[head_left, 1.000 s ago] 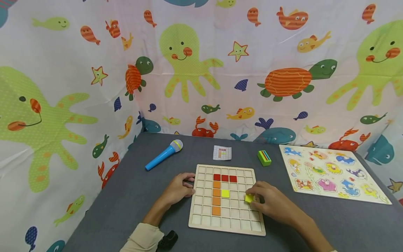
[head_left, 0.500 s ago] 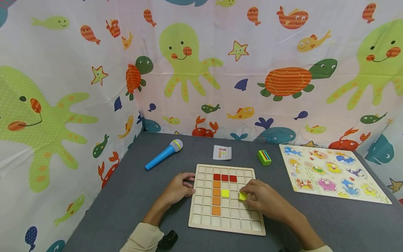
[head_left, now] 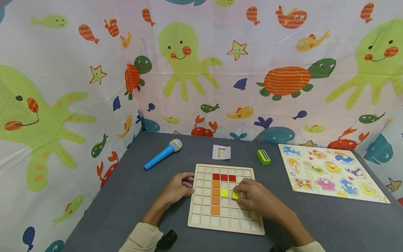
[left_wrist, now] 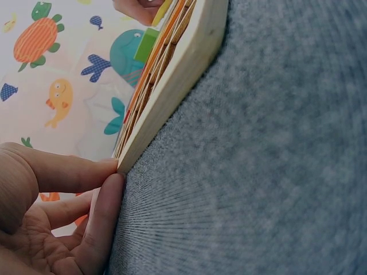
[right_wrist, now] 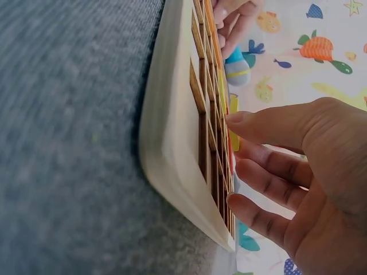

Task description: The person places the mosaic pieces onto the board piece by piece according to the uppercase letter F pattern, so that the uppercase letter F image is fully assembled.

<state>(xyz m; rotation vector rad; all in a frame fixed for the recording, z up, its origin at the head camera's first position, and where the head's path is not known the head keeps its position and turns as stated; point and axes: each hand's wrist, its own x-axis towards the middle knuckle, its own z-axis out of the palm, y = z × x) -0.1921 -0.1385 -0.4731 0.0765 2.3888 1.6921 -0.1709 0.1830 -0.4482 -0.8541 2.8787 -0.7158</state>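
A square wooden grid board (head_left: 226,229) lies on the dark cloth, with red tiles (head_left: 224,177), a column of orange tiles (head_left: 215,191) and one yellow tile (head_left: 224,193) in its cells. My right hand (head_left: 259,196) pinches another yellow tile (head_left: 235,195) between thumb and fingers, low over the board and just right of the seated yellow one. That held tile (right_wrist: 234,123) appears nearly edge-on in the right wrist view. At the board's left side, my left hand (head_left: 177,189) rests its relaxed fingertips on the edge; the left wrist view shows thumb and finger (left_wrist: 103,217) touching it.
Behind the board lies a small card (head_left: 221,152) printed with a coloured grid. A blue toy microphone (head_left: 163,154) lies at the back left, a green striped block (head_left: 263,157) at the back right. A sea-animal puzzle (head_left: 333,175) covers the right side. A printed curtain (head_left: 189,87) hangs behind.
My right hand has moved left across the board with the yellow tile, from near the right edge to beside the seated yellow tile. The left hand has stayed at the board's edge.
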